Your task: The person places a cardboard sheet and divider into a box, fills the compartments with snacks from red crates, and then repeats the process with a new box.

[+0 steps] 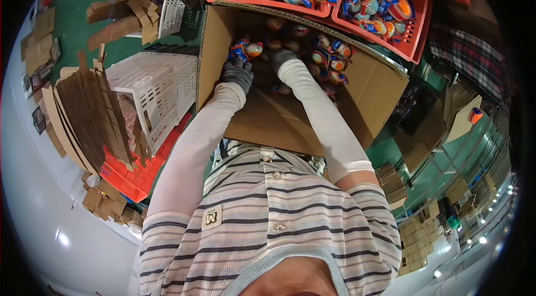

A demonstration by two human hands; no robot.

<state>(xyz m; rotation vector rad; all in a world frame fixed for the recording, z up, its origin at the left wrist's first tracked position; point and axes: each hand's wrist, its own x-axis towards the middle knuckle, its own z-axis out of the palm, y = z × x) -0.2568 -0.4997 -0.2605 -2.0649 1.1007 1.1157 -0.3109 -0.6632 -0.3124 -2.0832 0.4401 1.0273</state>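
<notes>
A deep cardboard box (pixel 262 123) stands against my front, and both my hands reach into it. My left hand (pixel 239 74), in a grey glove, is by the box's left wall, its fingers closed at some wrapped packets (pixel 247 49) in blue, red and clear film. My right hand (pixel 286 58), also gloved, is deeper in the box among more of these packets; its fingers are in shadow and I cannot make them out. Several packets (pixel 334 61) lie in rows to its right.
Beyond the box are a red crate (pixel 329 10) and another red crate (pixel 420 44), both full of wrapped packets. On the left stand a white crate (pixel 162 81), a red crate (pixel 131 185) and stacked cardboard sheets (pixel 84 117). A checked cloth (pixel 466 58) is at the right.
</notes>
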